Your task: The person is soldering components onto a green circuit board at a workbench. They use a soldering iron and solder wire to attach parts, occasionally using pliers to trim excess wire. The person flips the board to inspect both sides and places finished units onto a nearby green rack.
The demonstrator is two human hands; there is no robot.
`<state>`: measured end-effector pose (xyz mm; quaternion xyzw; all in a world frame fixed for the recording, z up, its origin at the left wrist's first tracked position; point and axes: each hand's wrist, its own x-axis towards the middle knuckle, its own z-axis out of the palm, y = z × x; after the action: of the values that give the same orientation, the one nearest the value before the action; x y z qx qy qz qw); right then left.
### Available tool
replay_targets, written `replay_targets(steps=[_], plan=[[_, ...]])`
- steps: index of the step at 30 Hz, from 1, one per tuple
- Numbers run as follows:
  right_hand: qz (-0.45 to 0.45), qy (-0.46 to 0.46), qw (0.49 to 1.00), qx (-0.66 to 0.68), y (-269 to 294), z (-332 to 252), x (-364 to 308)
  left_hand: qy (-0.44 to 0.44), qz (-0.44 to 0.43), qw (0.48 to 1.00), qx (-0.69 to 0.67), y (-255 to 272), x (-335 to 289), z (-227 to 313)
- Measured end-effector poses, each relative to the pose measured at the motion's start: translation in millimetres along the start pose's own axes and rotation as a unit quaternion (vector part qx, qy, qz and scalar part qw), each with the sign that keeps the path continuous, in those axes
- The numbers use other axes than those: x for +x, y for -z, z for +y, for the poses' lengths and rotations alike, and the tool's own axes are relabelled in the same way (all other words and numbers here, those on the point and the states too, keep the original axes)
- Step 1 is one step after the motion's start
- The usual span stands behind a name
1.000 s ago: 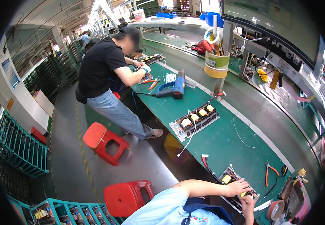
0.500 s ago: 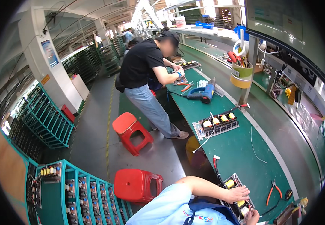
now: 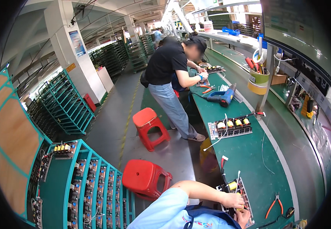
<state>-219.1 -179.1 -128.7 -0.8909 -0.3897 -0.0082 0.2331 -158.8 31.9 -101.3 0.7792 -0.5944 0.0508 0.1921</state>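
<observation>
A circuit board (image 3: 246,194) with yellow-wrapped components and black heat sinks lies at the near end of the green workbench (image 3: 249,152). My left hand (image 3: 233,200) rests over its middle, fingers curled down beside a yellow component (image 3: 232,186). Close against it, my right hand (image 3: 243,217) has its fingers pinched together at the board's near part. What is between the fingers of either hand is hidden. A thin white wire (image 3: 238,176) rises from the far end of the board, and a red and black cable (image 3: 223,165) with a white plug runs off it.
Orange-handled pliers (image 3: 274,206) lie right of the board. Farther along are a second board (image 3: 230,128) and a blue heat gun (image 3: 226,96). A co-worker (image 3: 169,72) bends over the bench. Red stools (image 3: 142,177) and a teal rack (image 3: 77,152) of boards stand left.
My left hand, earlier spread flat on the board, is now curled. My right hand has come in close beside it, and the whole view has turned left.
</observation>
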Motion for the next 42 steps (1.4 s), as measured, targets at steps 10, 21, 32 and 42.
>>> replay_targets(steps=[10,21,32,42], plan=[[0.071,-0.013,0.997,-0.017,8.1,-5.6,6.5,0.001,-0.144,0.988,0.062,8.4,17.4,-10.0],[0.326,0.109,0.937,-0.056,38.0,-62.9,27.4,-0.045,-0.029,0.964,0.259,94.7,11.5,34.2],[0.247,0.248,0.92,0.176,50.7,-199.2,87.5,0.429,0.037,0.831,0.352,328.1,-232.0,239.8],[0.042,0.241,0.913,0.326,-59.9,-341.1,77.1,0.813,-0.164,0.484,0.279,401.4,-467.2,561.6]])
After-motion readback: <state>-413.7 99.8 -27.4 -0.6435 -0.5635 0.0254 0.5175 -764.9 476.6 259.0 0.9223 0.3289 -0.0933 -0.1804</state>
